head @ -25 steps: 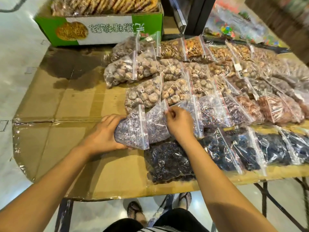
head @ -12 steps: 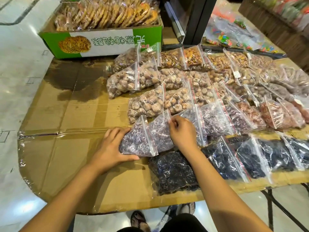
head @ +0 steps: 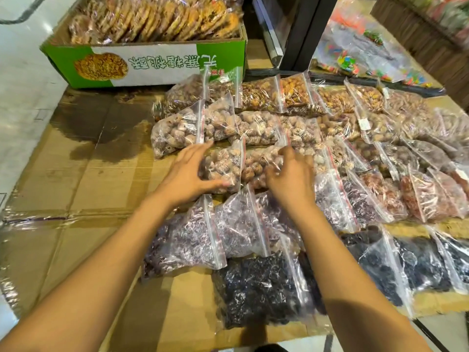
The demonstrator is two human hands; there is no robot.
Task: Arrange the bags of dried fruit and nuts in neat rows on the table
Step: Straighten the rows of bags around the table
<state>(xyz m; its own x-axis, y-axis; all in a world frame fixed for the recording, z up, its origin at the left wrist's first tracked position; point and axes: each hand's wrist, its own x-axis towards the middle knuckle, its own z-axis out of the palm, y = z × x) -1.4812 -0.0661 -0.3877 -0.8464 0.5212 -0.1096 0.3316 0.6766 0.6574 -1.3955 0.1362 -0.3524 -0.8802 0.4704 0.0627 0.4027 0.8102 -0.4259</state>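
Observation:
Clear zip bags of dried fruit and nuts lie in overlapping rows on a cardboard-covered table [head: 76, 189]. My left hand [head: 187, 174] cups the left end of a bag of pale brown round fruit [head: 223, 166] in the third row. My right hand [head: 289, 179] rests on the neighbouring brown-fruit bag [head: 256, 168], fingers curled and blurred. Nearer me lie two purple-fruit bags [head: 182, 240], and below them a bag of black dried fruit [head: 258, 285].
A green and white box [head: 157, 64] full of packed biscuits stands at the back left of the table. Dark posts [head: 304, 34] rise behind the rows. Bags of colourful sweets [head: 355, 54] lie at the back right. Bare cardboard covers the left side.
Both hands left the purple-fruit bags and moved up one row to the brown-fruit bags. The purple bags now lie untouched.

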